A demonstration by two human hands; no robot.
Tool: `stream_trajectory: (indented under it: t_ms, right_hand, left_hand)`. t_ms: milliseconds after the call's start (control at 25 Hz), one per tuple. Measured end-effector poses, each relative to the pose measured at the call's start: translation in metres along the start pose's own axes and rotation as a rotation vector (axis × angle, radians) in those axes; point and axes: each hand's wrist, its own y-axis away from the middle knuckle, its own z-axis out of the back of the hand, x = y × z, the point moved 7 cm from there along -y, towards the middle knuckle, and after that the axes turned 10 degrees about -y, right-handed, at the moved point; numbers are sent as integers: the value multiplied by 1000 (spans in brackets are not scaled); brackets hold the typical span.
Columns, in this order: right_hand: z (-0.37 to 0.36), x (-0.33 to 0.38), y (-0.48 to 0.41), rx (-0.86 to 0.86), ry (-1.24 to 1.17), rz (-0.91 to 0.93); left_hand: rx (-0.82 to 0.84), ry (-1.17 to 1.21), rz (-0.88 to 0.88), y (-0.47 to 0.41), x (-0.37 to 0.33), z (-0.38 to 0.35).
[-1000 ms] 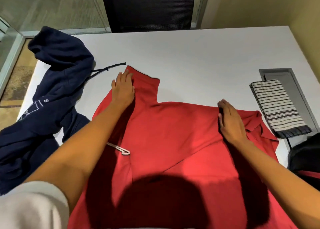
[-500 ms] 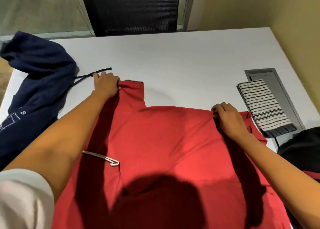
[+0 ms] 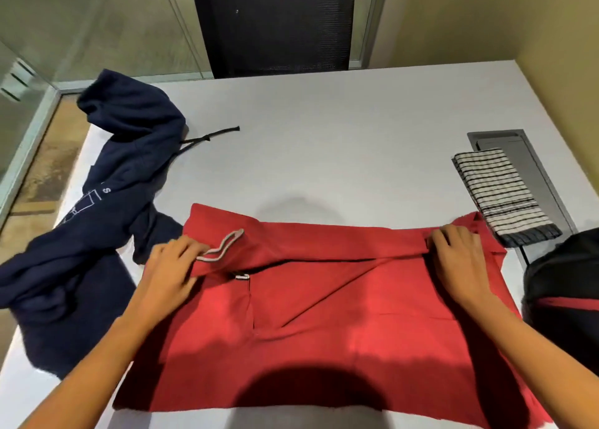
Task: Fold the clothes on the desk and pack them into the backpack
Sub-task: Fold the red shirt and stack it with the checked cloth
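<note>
Got my left hand and right hand each pinching the folded-over top edge of the red shirt, flat on the bench between the navy hoodie and backpack.

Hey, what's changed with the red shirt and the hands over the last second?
The left hand and right hand went from lying flat on the red polo shirt to gripping its far edge. They drew that edge toward the person, folding the far part over the rest. The navy blue hoodie, striped folded cloth and black backpack stayed put.
</note>
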Motion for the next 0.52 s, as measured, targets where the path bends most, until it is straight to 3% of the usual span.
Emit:
stream_trajectory:
  t_ms: [120, 280, 360, 520]
  right_hand:
    - [0, -1, 14, -17, 7, -47]
    - [7, -1, 9, -43, -15, -81]
    - [9, -3, 7, -50, -27, -114]
    - [5, -1, 13, -29, -50, -107]
  left_hand:
    - [156, 91, -27, 49, -1, -35]
    - [14, 179, 148, 66, 3, -6]
    - [1, 213, 128, 73, -10, 3]
    - [196, 306, 39, 110, -28, -22]
